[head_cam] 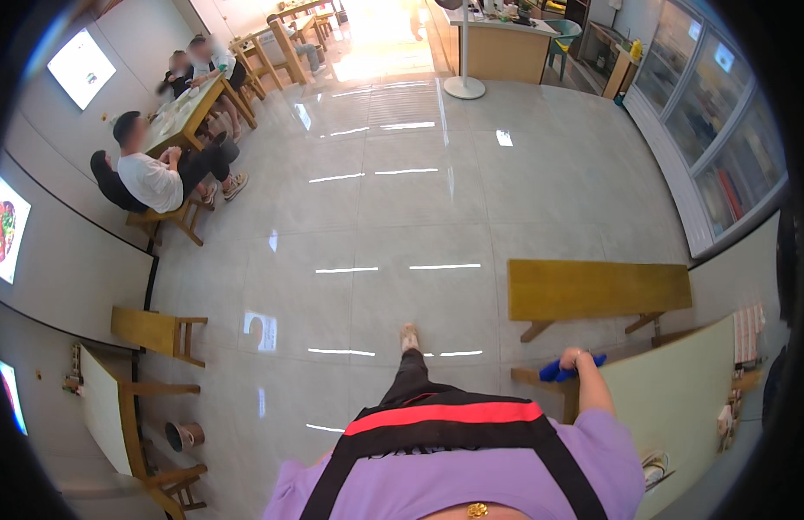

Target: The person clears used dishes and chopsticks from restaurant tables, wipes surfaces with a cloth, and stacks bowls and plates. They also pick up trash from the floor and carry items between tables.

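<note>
My right hand grips a blue cloth, whose ends stick out on both sides of the fist. Below and beside that hand is a pale-topped wooden table. A long wooden bench stands just beyond the table's near corner. My left hand is out of view; only the purple sleeve on that side shows. One foot in a light shoe is forward on the grey tiled floor.
Several people sit at a wooden table at the far left. A wooden stool, another table and a bin line the left wall. At right stands a glass-door refrigerator. Ahead are a counter and a round pole base.
</note>
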`<action>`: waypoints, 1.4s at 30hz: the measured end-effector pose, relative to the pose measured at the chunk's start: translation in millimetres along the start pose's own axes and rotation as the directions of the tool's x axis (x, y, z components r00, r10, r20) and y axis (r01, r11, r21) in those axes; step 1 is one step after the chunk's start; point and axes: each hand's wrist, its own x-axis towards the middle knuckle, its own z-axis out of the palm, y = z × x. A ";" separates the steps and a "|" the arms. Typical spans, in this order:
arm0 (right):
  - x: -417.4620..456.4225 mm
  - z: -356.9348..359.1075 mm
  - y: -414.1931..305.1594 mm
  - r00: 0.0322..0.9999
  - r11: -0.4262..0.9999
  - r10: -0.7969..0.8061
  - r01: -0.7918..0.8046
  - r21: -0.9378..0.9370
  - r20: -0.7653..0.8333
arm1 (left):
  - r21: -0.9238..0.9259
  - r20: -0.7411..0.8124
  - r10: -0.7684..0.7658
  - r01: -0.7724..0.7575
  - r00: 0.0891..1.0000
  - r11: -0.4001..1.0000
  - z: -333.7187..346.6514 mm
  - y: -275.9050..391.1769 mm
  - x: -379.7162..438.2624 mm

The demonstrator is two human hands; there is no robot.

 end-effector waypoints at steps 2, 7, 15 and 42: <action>16.5 -4.4 -18.9 0.991 0.961 0.114 -0.129 0.243 0.075 | -0.011 -0.029 0.017 -0.018 0.999 1.000 -24.2 51.0 10.3; 53.8 51.0 2.6 0.849 0.510 -0.296 -0.247 0.824 0.438 | 0.000 0.057 0.151 -0.152 0.987 0.988 -45.5 228.1 66.4; 83.9 -144.4 -71.6 0.979 0.189 0.176 -0.135 0.973 0.102 | 0.127 0.033 0.426 -0.426 0.904 0.896 -37.0 587.4 64.5; 218.5 -1145.9 -46.5 0.453 -0.876 -0.038 0.414 0.248 -0.891 | -0.103 0.007 0.035 -0.034 0.999 0.994 -115.5 1034.3 248.4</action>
